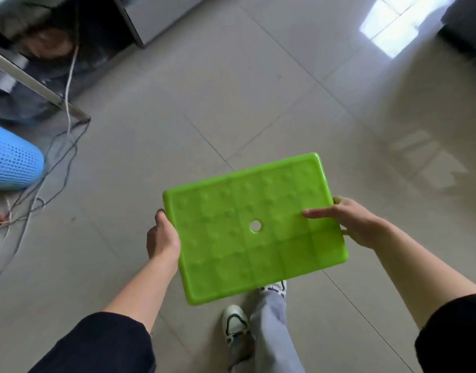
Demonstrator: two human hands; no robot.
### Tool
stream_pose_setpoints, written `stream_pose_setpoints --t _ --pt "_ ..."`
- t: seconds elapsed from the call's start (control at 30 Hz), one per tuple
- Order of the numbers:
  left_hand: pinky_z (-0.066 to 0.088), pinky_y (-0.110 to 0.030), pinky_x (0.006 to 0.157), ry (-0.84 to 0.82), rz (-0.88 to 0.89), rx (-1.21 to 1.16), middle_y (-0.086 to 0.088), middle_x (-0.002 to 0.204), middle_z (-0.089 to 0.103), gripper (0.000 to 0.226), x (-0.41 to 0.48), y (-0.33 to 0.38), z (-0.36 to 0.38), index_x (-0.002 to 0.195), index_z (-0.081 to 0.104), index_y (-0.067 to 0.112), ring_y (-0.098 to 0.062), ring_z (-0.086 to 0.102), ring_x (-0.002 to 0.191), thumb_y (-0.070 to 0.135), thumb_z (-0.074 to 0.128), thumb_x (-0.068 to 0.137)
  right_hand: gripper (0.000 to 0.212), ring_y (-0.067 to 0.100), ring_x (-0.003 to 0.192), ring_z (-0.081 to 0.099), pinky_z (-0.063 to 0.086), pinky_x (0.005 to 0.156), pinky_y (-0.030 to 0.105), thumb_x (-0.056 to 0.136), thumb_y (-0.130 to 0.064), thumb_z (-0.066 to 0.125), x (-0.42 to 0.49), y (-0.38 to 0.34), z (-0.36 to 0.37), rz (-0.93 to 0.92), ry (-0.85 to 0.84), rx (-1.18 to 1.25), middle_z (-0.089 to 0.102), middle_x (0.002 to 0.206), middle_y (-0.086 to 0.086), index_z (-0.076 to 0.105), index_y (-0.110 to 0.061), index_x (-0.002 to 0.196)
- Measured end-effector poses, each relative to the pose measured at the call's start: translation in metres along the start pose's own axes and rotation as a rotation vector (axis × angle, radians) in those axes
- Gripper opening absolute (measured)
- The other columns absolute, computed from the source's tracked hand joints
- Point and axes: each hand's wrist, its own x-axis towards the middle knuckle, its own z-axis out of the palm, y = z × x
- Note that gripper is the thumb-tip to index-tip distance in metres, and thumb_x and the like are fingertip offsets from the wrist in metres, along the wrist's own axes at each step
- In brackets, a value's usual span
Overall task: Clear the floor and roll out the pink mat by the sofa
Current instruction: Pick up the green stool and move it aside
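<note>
Two hands carry the green plastic panel [254, 228] level above the floor [231, 90]: left hand [162, 238] clamps one short edge, right hand [349, 222] the other, fingers [316, 213] flat on top. Best kept level, stepping wide of the cables [43, 168]. Pink mat unseen.

The green slab [254, 227] in the lower middle of the frame looked like moulded plastic, glossy, its face embossed with low bumps. The floor tiles [231, 84] were smooth and semi-glossy, mirroring window light at upper right. At the left edge, the blue basket [12, 160] was perforated plastic mesh. The table legs [37, 86] at upper left looked like brushed metal. The sleeves [107, 345] seemed matt dark cloth.
</note>
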Motion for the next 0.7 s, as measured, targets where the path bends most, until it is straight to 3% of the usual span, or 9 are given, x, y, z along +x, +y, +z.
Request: stream_pose_setpoints --t 0.1,0.23,0.3,0.4,0.47,0.57,0.7 --pt "0.040 -0.037 0.076 0.078 0.005 -0.071 -0.026 0.113 0.064 0.048 0.041 0.057 -0.013 0.073 0.056 0.008 -0.035 0.059 0.095 0.047 0.034 0.092 0.066 0.020 0.092 0.071 0.053 0.072 0.030 0.043 -0.034 0.085 0.025 -0.078 0.021 -0.060 -0.008 -0.013 0.076 0.101 0.004 0.068 -0.014 0.104" --pt "0.043 -0.042 0.086 0.160 -0.011 -0.092 -0.030 0.118 0.062 0.055 0.099 0.121 -0.019 0.096 0.065 -0.002 -0.040 0.058 0.106 0.044 0.035 0.094 0.048 0.010 0.085 0.071 0.049 0.066 0.027 0.051 -0.025 0.086 0.076 -0.167 0.041 -0.082 -0.048 -0.078 0.076 0.096 -0.003 0.068 -0.019 0.096" --pt "0.043 -0.043 0.088 0.178 -0.026 -0.146 -0.031 0.119 0.061 0.057 0.140 0.162 -0.016 0.101 0.065 -0.004 -0.041 0.057 0.108 0.043 0.035 0.094 0.046 0.004 0.073 0.071 0.050 0.057 0.021 0.049 -0.022 0.085 0.116 -0.225 0.056 -0.096 -0.078 -0.100 0.076 0.089 -0.005 0.067 -0.019 0.091" --pt "0.043 -0.042 0.089 0.220 -0.049 -0.122 -0.030 0.122 0.060 0.056 0.184 0.202 -0.019 0.105 0.065 -0.005 -0.041 0.056 0.110 0.041 0.034 0.095 0.032 0.003 0.066 0.070 0.049 0.049 0.014 0.061 -0.010 0.084 0.156 -0.287 0.082 -0.129 -0.086 -0.149 0.075 0.086 -0.003 0.067 -0.018 0.087" --pt "0.043 -0.042 0.089 0.218 -0.064 -0.160 -0.031 0.123 0.060 0.055 0.215 0.231 -0.024 0.107 0.065 -0.005 -0.042 0.056 0.111 0.038 0.033 0.096 0.032 0.011 0.076 0.071 0.053 0.059 0.021 0.063 -0.008 0.084 0.182 -0.326 0.101 -0.128 -0.067 -0.160 0.074 0.091 0.002 0.067 -0.017 0.087" --pt "0.042 -0.041 0.086 0.214 -0.077 -0.129 -0.031 0.123 0.060 0.052 0.261 0.260 -0.034 0.104 0.064 -0.005 -0.042 0.057 0.110 0.034 0.030 0.098 0.045 0.026 0.096 0.068 0.054 0.088 0.041 0.062 -0.009 0.085 0.218 -0.373 0.134 -0.114 -0.054 -0.201 0.072 0.103 0.010 0.067 -0.011 0.103" --pt "0.041 -0.040 0.083 0.227 -0.156 -0.134 -0.030 0.123 0.060 0.052 0.324 0.282 -0.046 0.108 0.062 -0.006 -0.041 0.057 0.110 0.034 0.030 0.098 0.049 0.032 0.096 0.068 0.054 0.090 0.046 0.062 0.000 0.083 0.270 -0.419 0.184 -0.064 -0.084 -0.273 0.072 0.106 0.016 0.066 -0.004 0.107"
